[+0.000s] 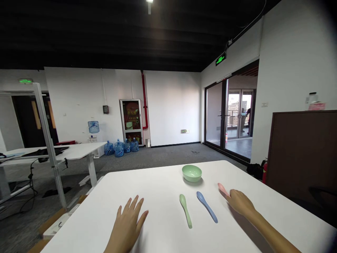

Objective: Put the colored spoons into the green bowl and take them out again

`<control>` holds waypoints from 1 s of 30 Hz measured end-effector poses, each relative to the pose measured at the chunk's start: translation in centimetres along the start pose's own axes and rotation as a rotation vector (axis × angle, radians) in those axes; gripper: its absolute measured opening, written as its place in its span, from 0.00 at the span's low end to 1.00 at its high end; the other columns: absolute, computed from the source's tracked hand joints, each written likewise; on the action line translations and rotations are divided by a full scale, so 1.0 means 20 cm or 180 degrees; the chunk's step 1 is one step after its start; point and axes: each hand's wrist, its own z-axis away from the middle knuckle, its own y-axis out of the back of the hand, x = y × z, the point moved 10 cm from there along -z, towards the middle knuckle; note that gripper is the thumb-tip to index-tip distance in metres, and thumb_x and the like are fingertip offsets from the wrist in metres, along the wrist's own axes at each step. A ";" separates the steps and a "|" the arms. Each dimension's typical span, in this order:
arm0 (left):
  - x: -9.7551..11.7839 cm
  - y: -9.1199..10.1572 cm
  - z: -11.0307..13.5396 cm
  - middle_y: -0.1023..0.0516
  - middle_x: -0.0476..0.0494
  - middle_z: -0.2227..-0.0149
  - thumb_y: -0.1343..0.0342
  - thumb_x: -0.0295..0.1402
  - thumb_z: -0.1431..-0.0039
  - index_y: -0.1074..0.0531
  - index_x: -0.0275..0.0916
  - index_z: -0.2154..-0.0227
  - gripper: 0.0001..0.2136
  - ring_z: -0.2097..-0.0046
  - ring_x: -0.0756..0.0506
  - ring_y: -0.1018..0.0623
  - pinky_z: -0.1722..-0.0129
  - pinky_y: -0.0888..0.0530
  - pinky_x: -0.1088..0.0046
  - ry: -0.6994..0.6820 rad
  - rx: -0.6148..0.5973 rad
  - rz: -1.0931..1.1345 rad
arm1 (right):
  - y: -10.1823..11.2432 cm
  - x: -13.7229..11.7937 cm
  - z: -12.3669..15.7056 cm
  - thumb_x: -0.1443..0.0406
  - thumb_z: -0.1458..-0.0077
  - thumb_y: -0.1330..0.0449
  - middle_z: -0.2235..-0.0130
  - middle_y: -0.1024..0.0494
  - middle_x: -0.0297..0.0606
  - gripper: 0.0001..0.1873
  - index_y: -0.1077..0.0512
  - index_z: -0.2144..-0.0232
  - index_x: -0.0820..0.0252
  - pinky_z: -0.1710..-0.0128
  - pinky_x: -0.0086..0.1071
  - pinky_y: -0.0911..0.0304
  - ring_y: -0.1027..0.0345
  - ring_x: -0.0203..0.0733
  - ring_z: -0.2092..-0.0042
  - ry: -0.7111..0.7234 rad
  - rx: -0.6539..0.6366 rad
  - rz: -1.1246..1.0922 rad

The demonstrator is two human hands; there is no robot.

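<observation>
My left hand (129, 221) lies flat on the white table (163, 182), fingers spread, holding nothing. My right hand (238, 201) rests at the right with its fingers closed on a pink spoon (222, 188), whose bowl end sticks out toward the far side. A green spoon (185, 210) and a blue spoon (207, 206) lie side by side between my hands. A pale green bowl (192, 173) stands beyond them, empty as far as I can see.
A dark brown cabinet (300, 151) stands close to the table's right edge. Another white desk (71, 150) with a metal post is at the left. Blue water jugs (119, 147) line the far wall; glass doors (231, 119) are at the right.
</observation>
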 end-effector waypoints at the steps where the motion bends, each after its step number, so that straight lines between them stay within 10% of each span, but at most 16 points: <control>1: 0.00 0.00 0.00 0.36 0.39 0.28 0.58 0.47 0.29 0.34 0.45 0.32 0.27 0.27 0.31 0.38 0.31 0.37 0.39 -0.0005 -0.0003 0.0006 | 0.03 -0.04 -0.01 0.59 0.33 0.56 0.63 0.20 0.52 0.24 0.24 0.69 0.60 0.66 0.39 0.43 0.26 0.52 0.64 0.0048 0.0028 0.0018; 13: 0.01 0.01 -0.01 0.36 0.40 0.28 0.59 0.47 0.29 0.35 0.45 0.32 0.27 0.27 0.32 0.39 0.31 0.37 0.40 -0.0006 -0.0042 -0.0044 | 0.20 -0.67 -0.30 0.61 0.33 0.47 0.56 0.17 0.54 0.18 0.20 0.64 0.64 0.61 0.34 0.42 0.22 0.51 0.54 0.0476 0.0274 -0.0052; 30: -0.02 -0.02 -0.02 0.34 0.39 0.28 0.58 0.47 0.29 0.33 0.46 0.33 0.27 0.27 0.32 0.38 0.31 0.37 0.39 0.0019 -0.0009 0.0089 | 0.00 -0.80 -0.51 0.45 0.43 0.35 0.46 0.20 0.62 0.34 0.24 0.48 0.69 0.55 0.37 0.33 0.23 0.57 0.46 0.0098 -0.0058 -0.0152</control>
